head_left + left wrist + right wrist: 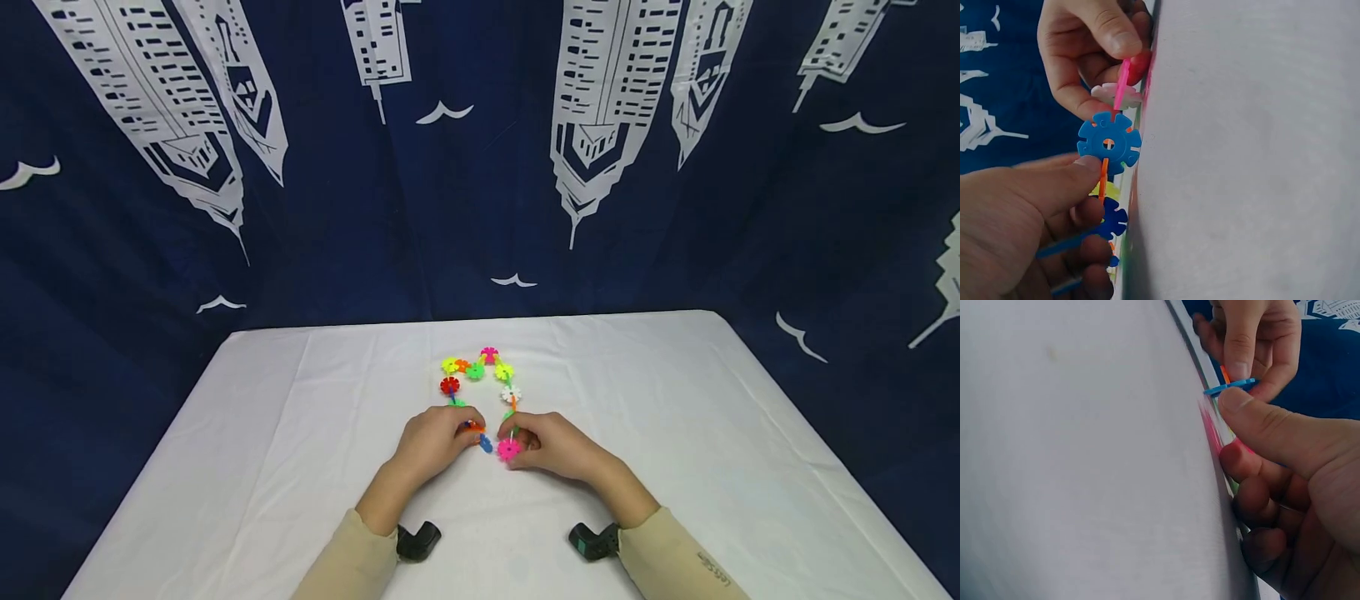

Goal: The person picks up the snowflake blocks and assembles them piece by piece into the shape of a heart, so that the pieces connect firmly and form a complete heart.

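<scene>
Slotted plastic snowflake discs in many colours are joined into a loop-shaped chain on the table. My left hand (438,437) pinches the near left end, where an orange disc (1104,181) joins a light blue disc (1093,136). A dark blue disc (1114,220) sits just behind its fingers. My right hand (558,446) pinches a bright pink disc (509,450) at the near right end. The light blue and pink discs are side by side; whether they touch I cannot tell. In the right wrist view, the right thumb and fingers hide most of the pink disc.
Farther along the chain lie a red disc (449,385), a green disc (475,372), another pink disc (489,356) and a white disc (511,393). A white cloth covers the table (300,467). Behind it hangs a dark blue curtain (465,208) with printed buildings.
</scene>
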Demonstrator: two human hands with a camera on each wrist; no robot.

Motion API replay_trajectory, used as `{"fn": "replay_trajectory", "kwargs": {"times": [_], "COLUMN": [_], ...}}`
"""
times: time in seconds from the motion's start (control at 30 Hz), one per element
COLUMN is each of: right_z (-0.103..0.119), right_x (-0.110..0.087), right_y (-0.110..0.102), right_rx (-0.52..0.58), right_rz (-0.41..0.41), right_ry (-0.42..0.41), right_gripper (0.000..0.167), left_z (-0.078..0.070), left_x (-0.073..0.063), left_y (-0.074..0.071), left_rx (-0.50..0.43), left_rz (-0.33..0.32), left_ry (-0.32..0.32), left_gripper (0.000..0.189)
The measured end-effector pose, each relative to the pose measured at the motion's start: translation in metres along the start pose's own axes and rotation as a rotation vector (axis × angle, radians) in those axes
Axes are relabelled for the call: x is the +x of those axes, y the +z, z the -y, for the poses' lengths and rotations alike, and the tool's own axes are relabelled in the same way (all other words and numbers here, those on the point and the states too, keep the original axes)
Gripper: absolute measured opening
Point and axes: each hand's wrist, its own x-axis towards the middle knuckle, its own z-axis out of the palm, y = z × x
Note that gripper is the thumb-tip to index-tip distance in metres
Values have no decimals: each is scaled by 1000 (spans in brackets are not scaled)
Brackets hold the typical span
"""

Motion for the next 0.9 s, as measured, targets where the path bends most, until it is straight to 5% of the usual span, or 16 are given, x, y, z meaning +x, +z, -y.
{"fn": "replay_trajectory", "kwargs": {"times": [0.2, 0.53, 0.9], "right_z": [2, 2, 2], "right_x": [0, 3, 3], "right_y": [2, 9, 15], "right_rx": [-29, -30, -53], "right_rz": [-9, -59, -110], "right_ry": [6, -39, -40], "right_gripper": [32, 28, 28], "left_z": [6, 3, 7], "left_x": [-4, -5, -5], "left_y": [3, 13, 23], "left_rx": [-5, -52, -147], "left_rz": [-22, -115, -169], "left_ry": [109, 180, 188], "left_gripper": [11, 8, 5]}}
